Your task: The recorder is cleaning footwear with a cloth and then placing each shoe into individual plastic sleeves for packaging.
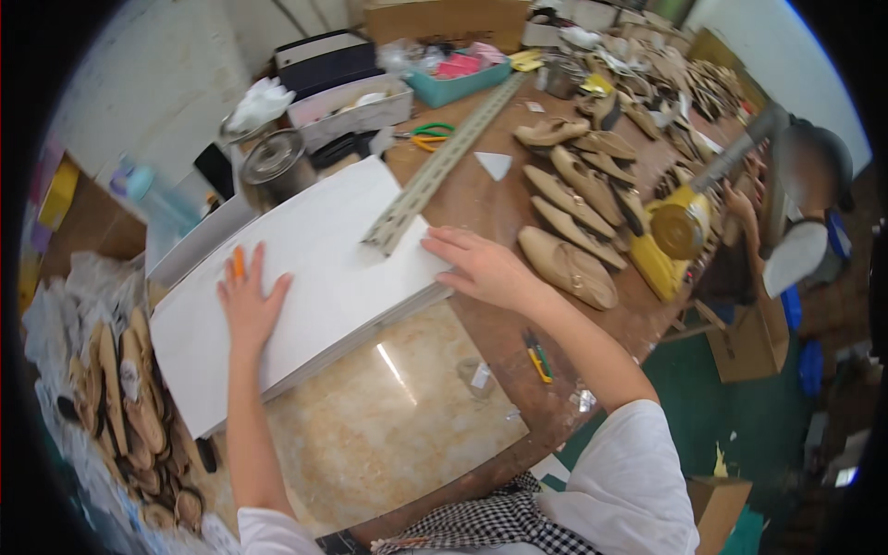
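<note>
A thick stack of large white paper sheets [305,250] lies in front of me, partly over a marbled tile slab [398,416]. My left hand [250,301] rests flat on the top sheet with its fingers spread, and an orange cover [239,262] sits on one finger. At the stack's right corner, my right hand [486,268] touches the edge with outstretched fingers. It grips nothing that I can see. A slotted metal angle bar [444,171] runs from the far side of the table, its near end over the paper.
Beige shoes [573,208] stand in rows at the right; more shoes [129,398] pile up at the left. A small cutter [536,356] lies near the front edge. Metal can [277,166], teal basket [458,83] and scissors [430,136] are farther back. A person [805,203] is near a yellow machine [673,236].
</note>
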